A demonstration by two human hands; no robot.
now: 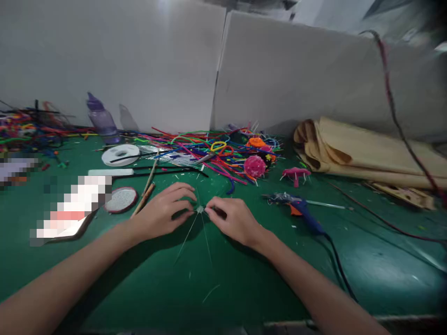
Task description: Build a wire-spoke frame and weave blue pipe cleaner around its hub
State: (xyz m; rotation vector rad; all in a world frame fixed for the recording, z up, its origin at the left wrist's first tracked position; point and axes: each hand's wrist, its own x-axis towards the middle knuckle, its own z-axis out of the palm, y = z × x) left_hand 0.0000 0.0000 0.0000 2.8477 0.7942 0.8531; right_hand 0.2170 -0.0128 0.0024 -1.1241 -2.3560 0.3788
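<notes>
A small whitish, translucent piece point(199, 209) with thin clear strands fanning out from it is between my two hands, just above the green tabletop. My left hand point(169, 209) pinches its left side between thumb and fingertip, the other fingers curved above. From the other side, my right hand point(232, 218) has thumb and forefinger closed on its edge, with the remaining fingers curled in. Two long strands point down toward me. A loose clear strand point(211, 293) lies nearer the front edge. The exact contact at the fingertips is too small to make out.
A blue glue gun point(309, 216) with its cord lies right of my hands. Left are a round dish point(121, 200), a wooden stick point(144, 199) and a white spool point(120, 155). Behind are colourful pipe cleaners point(188, 144), a pink spiky ball point(254, 166), a purple bottle point(102, 118) and rolled tan sheets point(366, 151).
</notes>
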